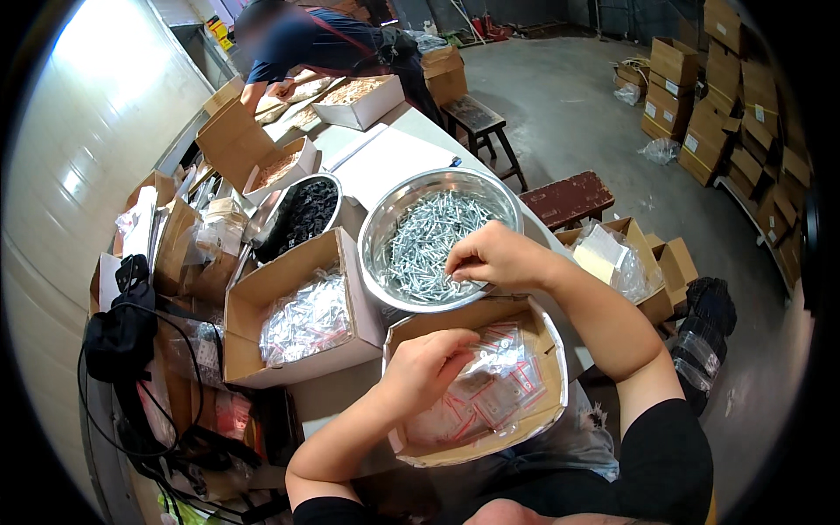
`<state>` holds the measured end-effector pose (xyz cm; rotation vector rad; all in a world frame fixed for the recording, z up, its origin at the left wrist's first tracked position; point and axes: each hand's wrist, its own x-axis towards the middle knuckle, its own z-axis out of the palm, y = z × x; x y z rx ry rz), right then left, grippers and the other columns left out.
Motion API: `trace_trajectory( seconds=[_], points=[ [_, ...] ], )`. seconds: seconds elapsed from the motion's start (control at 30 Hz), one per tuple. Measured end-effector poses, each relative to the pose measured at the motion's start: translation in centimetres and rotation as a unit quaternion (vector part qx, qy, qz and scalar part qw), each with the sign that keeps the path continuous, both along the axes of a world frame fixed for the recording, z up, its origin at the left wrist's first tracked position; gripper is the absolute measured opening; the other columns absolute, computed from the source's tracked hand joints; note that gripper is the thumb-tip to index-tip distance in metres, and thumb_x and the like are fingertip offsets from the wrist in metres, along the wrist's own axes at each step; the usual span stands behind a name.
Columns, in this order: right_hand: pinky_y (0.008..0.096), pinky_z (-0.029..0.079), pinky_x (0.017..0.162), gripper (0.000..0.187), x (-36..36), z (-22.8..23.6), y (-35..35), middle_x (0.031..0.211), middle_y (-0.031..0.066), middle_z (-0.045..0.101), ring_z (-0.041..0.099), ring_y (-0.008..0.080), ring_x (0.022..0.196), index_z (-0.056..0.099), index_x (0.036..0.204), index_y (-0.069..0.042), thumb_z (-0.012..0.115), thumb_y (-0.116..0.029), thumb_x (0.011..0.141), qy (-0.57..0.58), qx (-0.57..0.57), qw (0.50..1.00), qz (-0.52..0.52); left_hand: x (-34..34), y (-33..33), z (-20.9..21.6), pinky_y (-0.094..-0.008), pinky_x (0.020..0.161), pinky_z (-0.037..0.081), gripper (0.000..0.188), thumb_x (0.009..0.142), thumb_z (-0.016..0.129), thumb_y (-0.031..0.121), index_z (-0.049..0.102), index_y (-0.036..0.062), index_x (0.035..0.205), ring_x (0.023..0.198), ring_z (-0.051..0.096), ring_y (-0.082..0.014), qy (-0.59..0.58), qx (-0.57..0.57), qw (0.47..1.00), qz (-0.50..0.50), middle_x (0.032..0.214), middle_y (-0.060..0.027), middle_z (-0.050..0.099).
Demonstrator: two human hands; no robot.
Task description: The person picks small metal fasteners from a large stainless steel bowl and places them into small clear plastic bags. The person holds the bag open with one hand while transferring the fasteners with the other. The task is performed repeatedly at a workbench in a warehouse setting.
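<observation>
Concrete floor and stacked cardboard cartons (717, 114) fill the right side of the frame, with two dark wooden benches (567, 196) between them and the long white table (385, 157) I'm working at, centre-left. My right hand (497, 258) hangs over the near rim of the steel bowl (385, 219) in the middle of the picture, fingertips pinched down into the pile of silver screws (429, 236); looks like they're closed on a screw or two, but honestly it's too small to tell. My left hand (424, 367) sits lower centre inside the cardboard box (542, 332) right below the bowl, fingers curled loosely on the little clear zip bags (494, 385) with red strips, so bag and screws are just a short reach apart. That's probably why the box is butted up against the bowl. Left of it is another carton full of bagged parts (306, 315), and above that a second bowl of black pieces (302, 214). At the far left edge there's a black bag with cables (122, 332), out of the way. Upper left, another person (306, 44) leans over open boxes (350, 96) at the far end of the table. Nothing blocks my hands, though the box wall is close under my right wrist.
</observation>
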<state>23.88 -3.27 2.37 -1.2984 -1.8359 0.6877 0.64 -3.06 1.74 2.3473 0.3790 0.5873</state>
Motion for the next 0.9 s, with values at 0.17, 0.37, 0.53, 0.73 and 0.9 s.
trace_trajectory(
  seconds=[0.17, 0.37, 0.53, 0.73, 0.9],
  points=[
    [0.0283, 0.052, 0.066, 0.015, 0.2, 0.2, 0.1, 0.080, 0.0127, 0.070, 0.067, 0.0151, 0.069, 0.070, 0.098, 0.001, 0.065, -0.007, 0.086, 0.049, -0.041, 0.998, -0.030, 0.0, 0.6, 0.3, -0.0325, 0.069, 0.054, 0.016, 0.083, 0.067, 0.001, 0.068, -0.0003, 0.098, 0.078, 0.068, -0.0271, -0.015, 0.034, 0.999, -0.038, 0.090, -0.0141, 0.069],
    [0.0243, 0.051, 0.059, 0.016, 0.2, 0.6, 0.1, 0.073, 0.0060, 0.067, 0.062, 0.0088, 0.062, 0.069, 0.096, 0.003, 0.063, -0.010, 0.090, 0.148, -0.111, 0.982, -0.049, 0.0, 0.6, 0.4, -0.0325, 0.066, 0.054, 0.007, 0.082, 0.069, 0.001, 0.068, -0.0006, 0.089, 0.073, 0.067, -0.0267, -0.035, 0.022, 0.999, -0.010, 0.082, -0.0130, 0.068],
    [0.0239, 0.049, 0.059, 0.016, 0.3, 0.1, 0.4, 0.073, 0.0051, 0.067, 0.060, 0.0083, 0.063, 0.069, 0.097, 0.003, 0.063, -0.009, 0.088, 0.164, -0.106, 0.979, -0.058, -0.6, 0.3, 0.8, -0.0311, 0.059, 0.051, 0.009, 0.078, 0.074, 0.004, 0.067, 0.0011, 0.083, 0.064, 0.064, -0.0243, -0.023, 0.055, 0.998, 0.001, 0.075, -0.0108, 0.066],
    [0.0255, 0.050, 0.071, 0.019, 0.8, 0.1, 0.6, 0.082, 0.0067, 0.069, 0.062, 0.0102, 0.077, 0.070, 0.100, 0.003, 0.064, 0.000, 0.082, 0.171, -0.085, 0.981, -0.031, -1.0, 1.2, 0.2, -0.0279, 0.058, 0.048, 0.010, 0.079, 0.076, 0.006, 0.069, 0.0018, 0.085, 0.063, 0.061, -0.0185, -0.027, -0.050, 0.997, 0.045, 0.072, -0.0090, 0.064],
    [0.0257, 0.051, 0.077, 0.019, 1.2, -0.2, 0.8, 0.091, 0.0088, 0.071, 0.065, 0.0121, 0.084, 0.070, 0.100, 0.003, 0.064, 0.001, 0.082, 0.207, -0.076, 0.975, -0.011, -0.1, 1.5, -0.4, -0.0265, 0.061, 0.049, 0.008, 0.085, 0.070, 0.006, 0.069, -0.0003, 0.090, 0.067, 0.062, -0.0117, -0.059, -0.162, 0.984, 0.046, 0.076, -0.0081, 0.067]
  ],
)
